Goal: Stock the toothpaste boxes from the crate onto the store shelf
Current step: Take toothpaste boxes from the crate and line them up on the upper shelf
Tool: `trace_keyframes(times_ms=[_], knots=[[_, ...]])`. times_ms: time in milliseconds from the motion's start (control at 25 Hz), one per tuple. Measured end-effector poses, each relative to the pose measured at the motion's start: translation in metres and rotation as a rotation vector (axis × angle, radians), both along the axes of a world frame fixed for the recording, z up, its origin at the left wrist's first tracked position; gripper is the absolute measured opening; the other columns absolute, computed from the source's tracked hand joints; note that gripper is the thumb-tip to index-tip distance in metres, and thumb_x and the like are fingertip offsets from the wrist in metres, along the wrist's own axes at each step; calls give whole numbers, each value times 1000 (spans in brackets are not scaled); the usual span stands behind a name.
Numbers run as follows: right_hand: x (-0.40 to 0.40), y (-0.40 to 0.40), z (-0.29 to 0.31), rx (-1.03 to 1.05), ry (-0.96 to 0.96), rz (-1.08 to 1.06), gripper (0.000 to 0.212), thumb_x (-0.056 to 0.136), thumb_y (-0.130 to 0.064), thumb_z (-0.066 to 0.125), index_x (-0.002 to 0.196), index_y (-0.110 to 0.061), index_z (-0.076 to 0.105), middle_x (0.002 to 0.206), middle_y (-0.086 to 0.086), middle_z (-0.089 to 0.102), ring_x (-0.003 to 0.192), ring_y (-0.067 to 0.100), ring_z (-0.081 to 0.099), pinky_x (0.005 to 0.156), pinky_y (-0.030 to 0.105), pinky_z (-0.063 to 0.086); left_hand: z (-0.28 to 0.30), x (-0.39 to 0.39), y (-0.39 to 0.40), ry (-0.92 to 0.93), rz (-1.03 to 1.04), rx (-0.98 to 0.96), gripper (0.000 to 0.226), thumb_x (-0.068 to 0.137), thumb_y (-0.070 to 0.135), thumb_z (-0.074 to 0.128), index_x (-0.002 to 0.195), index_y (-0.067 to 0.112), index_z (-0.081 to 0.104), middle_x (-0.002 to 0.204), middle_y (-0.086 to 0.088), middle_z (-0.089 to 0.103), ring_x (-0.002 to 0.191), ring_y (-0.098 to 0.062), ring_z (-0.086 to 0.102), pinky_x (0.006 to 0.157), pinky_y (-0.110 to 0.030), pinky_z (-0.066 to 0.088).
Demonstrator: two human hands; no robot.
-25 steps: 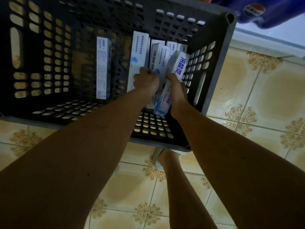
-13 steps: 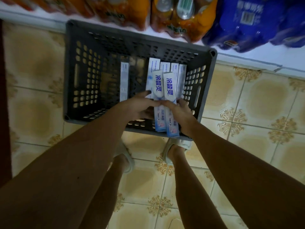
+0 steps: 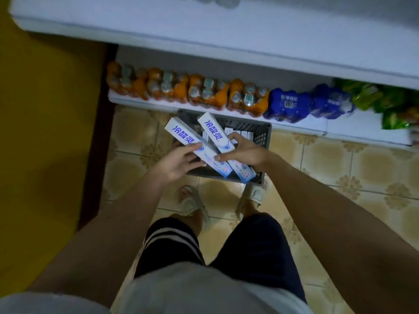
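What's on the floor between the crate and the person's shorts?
In the head view, two feet in pale slippers on patterned floor tiles, between crate and shorts.

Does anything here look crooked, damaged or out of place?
Nothing stands out. The two boxes are tilted only because the left hand and right hand hold them above the crate. The bottle packs sit in a neat row on the bottom shelf.
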State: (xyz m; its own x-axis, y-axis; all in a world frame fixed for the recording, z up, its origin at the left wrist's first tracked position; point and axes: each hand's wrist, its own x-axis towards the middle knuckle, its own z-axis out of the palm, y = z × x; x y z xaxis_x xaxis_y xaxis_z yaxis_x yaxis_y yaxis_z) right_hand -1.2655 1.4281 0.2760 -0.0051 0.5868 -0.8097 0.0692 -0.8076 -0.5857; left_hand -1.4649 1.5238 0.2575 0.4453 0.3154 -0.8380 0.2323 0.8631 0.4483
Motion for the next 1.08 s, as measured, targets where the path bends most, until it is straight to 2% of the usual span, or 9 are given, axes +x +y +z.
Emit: trace_keyframes(times_ms=[120,200,360,480,560,720,880,960,1080], knots=[[-9,9,76,77,-55,79,59,75,-24,83,122,-16,47,113,1,66,96,18,68,85,36,56,77,-24,39,-42,136,91,55,86,20,68,138,16,50,123,-11,66,111,-26,65,97,-48,52],[-6,18,120,116,-98,121,58,74,-25,84,120,-20,48,116,0,64,100,19,68,88,38,56,131,-33,75,-38,73,258,52,88,21,67,136,25,48,115,-6,68,105,-24,65,82,-42,57],[9,36,208,214,-225,211,58,72,-32,84,116,-22,48,111,1,69,97,22,71,86,44,57,235,-22,128,22,-572,545,43,89,21,69,129,28,55,114,-5,71,107,-22,68,73,-32,60],[19,38,261,264,-240,180,56,76,-26,83,120,-21,48,110,0,71,92,23,73,82,43,59,297,10,134,63,-960,807,69,78,40,78,139,40,46,120,4,68,100,-14,70,86,-32,56],[29,34,291,288,-239,135,55,78,-21,81,121,-20,47,109,4,72,91,27,73,79,43,61,327,28,126,46,-986,996,76,78,42,78,144,42,41,120,11,64,98,-9,69,87,-29,54],[53,22,338,354,-316,121,55,75,-23,83,119,-22,50,108,2,73,92,26,73,82,42,59,367,48,102,-18,-837,1174,67,78,41,78,139,40,51,113,16,66,85,-7,62,66,-24,47],[85,-1,379,409,-380,162,51,74,-24,84,115,-21,54,109,2,73,91,24,73,84,42,59,412,71,74,24,-1059,1256,52,79,43,78,127,43,58,110,10,68,89,-11,63,73,-28,50],[107,-19,406,435,-398,182,49,74,-23,84,113,-22,54,106,1,73,88,25,74,79,40,61,437,89,53,123,-1152,1328,50,75,43,81,118,34,59,105,3,68,90,-20,64,75,-31,49],[135,-42,447,488,-458,227,48,73,-26,85,110,-25,55,103,1,73,85,24,74,73,36,60,476,119,21,322,-1265,1424,61,67,59,80,112,23,61,98,9,65,86,-16,62,73,-27,50]])
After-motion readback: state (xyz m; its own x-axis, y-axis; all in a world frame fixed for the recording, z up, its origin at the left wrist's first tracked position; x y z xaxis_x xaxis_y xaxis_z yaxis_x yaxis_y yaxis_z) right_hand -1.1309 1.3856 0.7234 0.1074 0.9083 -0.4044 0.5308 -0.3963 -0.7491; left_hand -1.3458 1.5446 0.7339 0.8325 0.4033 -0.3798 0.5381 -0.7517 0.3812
